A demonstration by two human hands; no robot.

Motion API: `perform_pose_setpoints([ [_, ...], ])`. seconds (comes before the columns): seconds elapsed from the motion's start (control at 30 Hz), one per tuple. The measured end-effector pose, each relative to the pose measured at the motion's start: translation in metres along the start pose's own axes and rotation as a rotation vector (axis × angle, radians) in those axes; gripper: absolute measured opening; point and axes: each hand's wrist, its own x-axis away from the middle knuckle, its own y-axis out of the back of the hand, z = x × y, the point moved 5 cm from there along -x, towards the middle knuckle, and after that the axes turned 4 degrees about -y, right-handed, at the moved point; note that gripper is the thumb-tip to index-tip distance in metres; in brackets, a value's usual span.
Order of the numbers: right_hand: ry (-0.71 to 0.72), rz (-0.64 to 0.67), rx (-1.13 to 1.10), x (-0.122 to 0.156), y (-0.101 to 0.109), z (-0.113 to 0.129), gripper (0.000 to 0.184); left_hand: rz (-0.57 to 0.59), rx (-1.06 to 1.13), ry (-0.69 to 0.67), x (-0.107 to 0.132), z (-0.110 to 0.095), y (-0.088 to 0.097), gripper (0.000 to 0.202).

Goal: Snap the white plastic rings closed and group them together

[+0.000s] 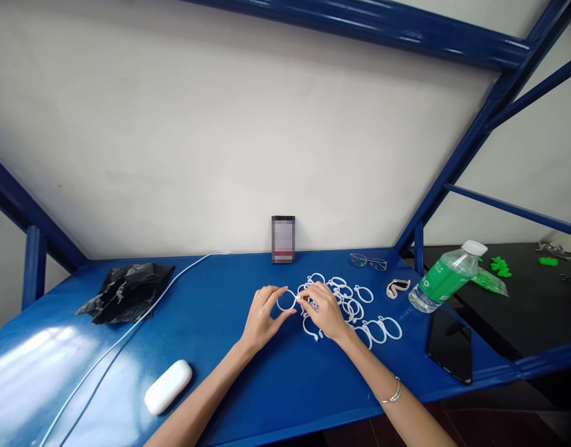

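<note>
Between my two hands a white plastic ring [279,305] is held just above the blue table. My left hand [261,318] grips its left side, thumb below and fingers above. At the ring's right side, where a small knob sits, my right hand [326,310] pinches with thumb and forefinger. Beneath and beyond the right hand lies a loose pile of similar white rings [355,308], each with a small loop or knob. One ring near the thumb [310,332] appears to have a gap. My right hand hides part of the pile.
A phone-like screen [283,241] leans on the wall. Eyeglasses [369,262], a beige strap-like item [397,287], a water bottle [446,278] and a black phone [450,346] lie right. Leftward are a black plastic bag [131,292], a pale cable [140,320] and a white case [168,387].
</note>
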Motion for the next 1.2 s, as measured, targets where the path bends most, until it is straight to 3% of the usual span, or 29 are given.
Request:
perform_pose_setpoints([
  [0.13,-0.072,-0.041,0.049,-0.001,0.004,-0.007,0.015,-0.008,-0.042,0.035,-0.002,0.006,0.001,0.039],
  [0.27,-0.171,-0.085,0.124,-0.001,0.006,-0.019,0.020,-0.013,-0.104,0.161,-0.002,0.021,0.001,0.036],
  [0.5,-0.204,0.070,0.287,0.005,-0.010,-0.029,0.025,0.088,-0.244,0.327,0.007,0.044,-0.007,0.033],
  [0.9,-0.158,0.109,0.324,0.008,-0.013,-0.030,0.014,0.235,-0.330,0.382,0.013,0.047,-0.014,0.033],
  [1.2,-0.172,0.047,0.240,0.002,-0.006,-0.024,0.011,0.155,-0.217,0.265,0.008,0.035,-0.012,0.036],
])
